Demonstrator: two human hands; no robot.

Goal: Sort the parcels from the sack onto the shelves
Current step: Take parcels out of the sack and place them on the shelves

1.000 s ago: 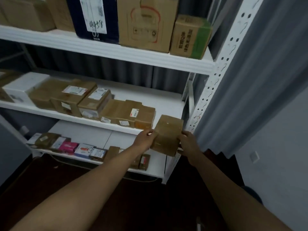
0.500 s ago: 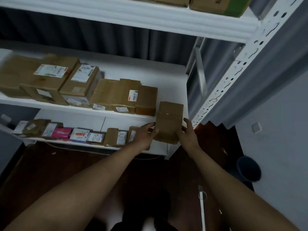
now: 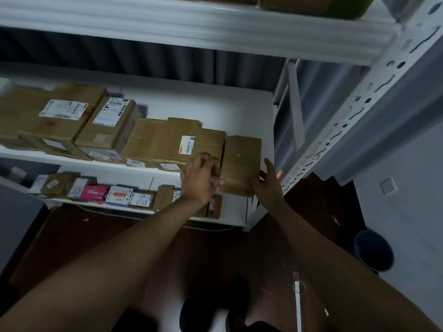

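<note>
A plain brown parcel (image 3: 241, 161) lies at the right end of the middle shelf (image 3: 211, 109), its near end sticking out past the shelf's front edge. It sits right beside a flat brown parcel with a barcode label (image 3: 172, 142). My left hand (image 3: 201, 180) grips the plain parcel's near left corner, fingers curled between the two parcels. My right hand (image 3: 267, 185) holds its near right corner, thumb up along the side. No sack is in view.
More labelled cardboard parcels (image 3: 72, 123) fill the middle shelf to the left. Small parcels (image 3: 115, 195) line the lower shelf. The top shelf (image 3: 191, 25) hangs close overhead. A perforated white upright (image 3: 335, 130) stands right of the parcel. A dark bin (image 3: 374, 250) is on the floor.
Both hands have carried the plain parcel up and forward onto the middle shelf, next to the barcode parcel. My view has dropped lower and come nearer the shelf.
</note>
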